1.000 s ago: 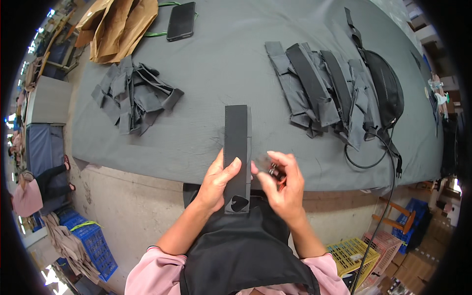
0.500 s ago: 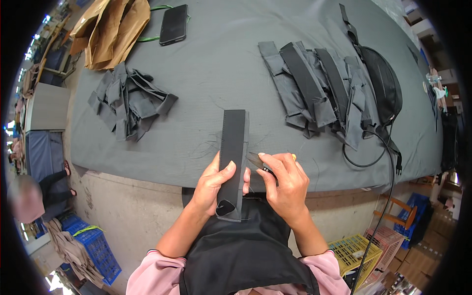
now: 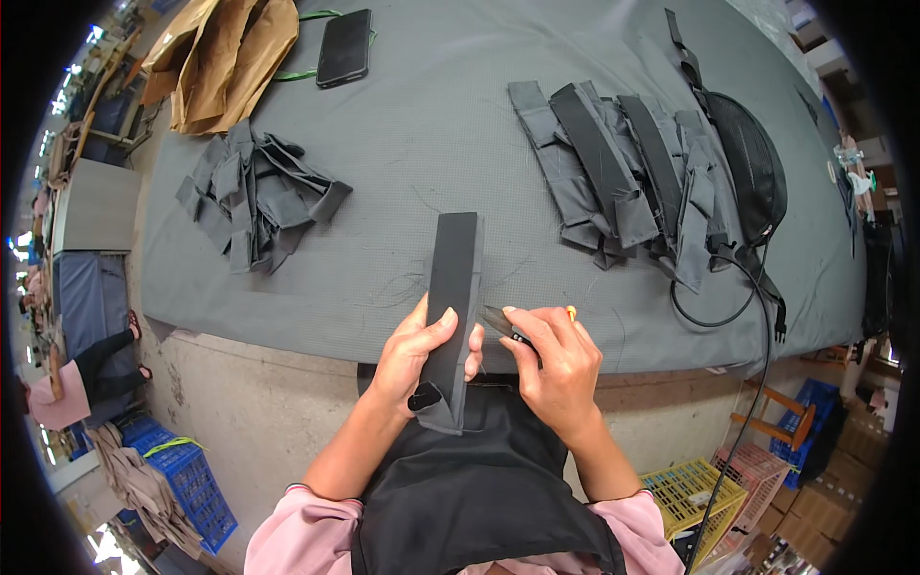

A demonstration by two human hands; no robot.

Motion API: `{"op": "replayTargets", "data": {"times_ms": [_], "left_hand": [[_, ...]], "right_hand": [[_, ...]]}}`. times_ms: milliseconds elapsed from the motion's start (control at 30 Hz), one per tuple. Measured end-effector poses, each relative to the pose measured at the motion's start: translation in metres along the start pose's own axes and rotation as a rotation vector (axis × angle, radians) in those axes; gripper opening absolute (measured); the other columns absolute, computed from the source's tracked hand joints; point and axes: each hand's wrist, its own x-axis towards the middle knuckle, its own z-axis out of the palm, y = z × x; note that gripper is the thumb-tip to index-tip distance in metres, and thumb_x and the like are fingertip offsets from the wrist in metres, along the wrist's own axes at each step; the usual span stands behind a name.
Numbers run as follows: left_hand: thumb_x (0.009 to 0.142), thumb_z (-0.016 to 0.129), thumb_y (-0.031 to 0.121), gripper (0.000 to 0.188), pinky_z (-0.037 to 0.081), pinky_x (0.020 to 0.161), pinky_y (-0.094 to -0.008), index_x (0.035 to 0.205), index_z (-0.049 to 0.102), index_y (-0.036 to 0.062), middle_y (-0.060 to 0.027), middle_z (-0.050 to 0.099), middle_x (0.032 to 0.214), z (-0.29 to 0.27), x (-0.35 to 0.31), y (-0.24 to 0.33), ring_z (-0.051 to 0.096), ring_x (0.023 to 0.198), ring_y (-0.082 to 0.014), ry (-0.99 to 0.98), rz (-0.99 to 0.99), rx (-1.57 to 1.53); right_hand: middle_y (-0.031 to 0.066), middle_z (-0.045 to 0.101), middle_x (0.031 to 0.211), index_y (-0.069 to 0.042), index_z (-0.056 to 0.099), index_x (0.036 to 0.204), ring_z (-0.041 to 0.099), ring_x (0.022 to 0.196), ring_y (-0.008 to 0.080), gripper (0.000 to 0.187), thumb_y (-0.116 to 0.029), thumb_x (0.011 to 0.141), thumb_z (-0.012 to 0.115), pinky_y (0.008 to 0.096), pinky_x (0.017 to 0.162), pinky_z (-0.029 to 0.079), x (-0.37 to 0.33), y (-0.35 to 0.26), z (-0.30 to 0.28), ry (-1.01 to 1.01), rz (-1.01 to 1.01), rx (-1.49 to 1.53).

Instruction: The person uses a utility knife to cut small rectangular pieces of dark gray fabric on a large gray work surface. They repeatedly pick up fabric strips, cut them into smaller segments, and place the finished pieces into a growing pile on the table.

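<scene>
My left hand [image 3: 404,362] is wrapped round a dark grey fabric strip [image 3: 454,273], its thumb on top and fingertips showing at the right edge. The strip stands lengthwise away from me, and its near end curls open over my apron. In my right hand [image 3: 563,362], small thread snips [image 3: 499,320] are pinched between thumb and fingers. Their blades point toward the strip's right edge, very close to it; whether they touch I cannot tell. A bit of yellow shows at the fingers of that hand. Loose threads lie around the strip.
A heap of grey fabric pieces [image 3: 254,196] lies on the grey-covered table [image 3: 412,144] at left. Several similar strips [image 3: 604,172] lie at right beside a black pouch [image 3: 747,163] and a cable [image 3: 764,364]. Behind are a paper bag [image 3: 230,72] and a phone [image 3: 343,48].
The strip's near end has swung slightly left and its curled opening has turned. The snips' blades look closer together. My hands stay in nearly the same place.
</scene>
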Motion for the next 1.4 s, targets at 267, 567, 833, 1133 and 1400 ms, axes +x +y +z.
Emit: {"op": "replayTargets", "data": {"times_ms": [267, 567, 833, 1133, 1400], "left_hand": [[0.097, 0.046, 0.018, 0.026, 0.052, 0.059, -0.0288, 0.120, 0.041, 0.0060, -0.0118, 0.059, 0.083, 0.002, 0.002, -0.003, 0.060, 0.064, -0.0184, 0.008, 0.048, 0.057], [0.097, 0.048, 0.019, 0.032, 0.051, 0.060, -0.0285, 0.124, 0.039, 0.0040, -0.0118, 0.060, 0.083, 0.005, -0.002, -0.004, 0.060, 0.063, -0.0180, -0.025, -0.028, 0.151], [0.096, 0.049, 0.020, 0.037, 0.050, 0.059, -0.0282, 0.126, 0.039, 0.0026, -0.0122, 0.059, 0.080, -0.001, -0.005, 0.003, 0.059, 0.061, -0.0169, -0.101, -0.079, 0.175], [0.094, 0.052, 0.021, 0.039, 0.050, 0.058, -0.0278, 0.125, 0.039, 0.0022, -0.0121, 0.060, 0.079, -0.005, -0.007, 0.003, 0.060, 0.061, -0.0166, -0.103, -0.103, 0.219], [0.093, 0.054, 0.022, 0.038, 0.051, 0.058, -0.0278, 0.124, 0.040, 0.0026, -0.0116, 0.060, 0.080, -0.003, -0.010, 0.004, 0.060, 0.061, -0.0163, -0.079, -0.111, 0.228]], "right_hand": [[0.0030, 0.059, 0.081, -0.008, 0.065, 0.099, 0.054, 0.060, 0.0186, 0.030, -0.006, 0.071, 0.072, 0.0303, 0.054, 0.041, -0.004, -0.005, -0.005, 0.028, 0.057, 0.020], [0.0045, 0.060, 0.082, -0.007, 0.065, 0.099, 0.056, 0.062, 0.0205, 0.028, -0.005, 0.071, 0.071, 0.0316, 0.056, 0.043, 0.001, -0.001, -0.001, 0.023, 0.136, 0.015], [0.0036, 0.062, 0.080, -0.008, 0.066, 0.096, 0.057, 0.063, 0.0201, 0.026, -0.004, 0.071, 0.071, 0.0314, 0.056, 0.042, 0.003, 0.007, -0.003, 0.033, 0.100, 0.081], [0.0017, 0.061, 0.078, -0.008, 0.066, 0.095, 0.058, 0.063, 0.0190, 0.026, -0.003, 0.070, 0.071, 0.0307, 0.056, 0.042, 0.004, 0.006, -0.007, 0.022, 0.023, 0.004], [0.0054, 0.061, 0.078, -0.006, 0.066, 0.095, 0.058, 0.063, 0.0202, 0.025, -0.001, 0.071, 0.070, 0.0306, 0.057, 0.045, -0.007, 0.001, -0.004, 0.060, 0.206, 0.194]]}}
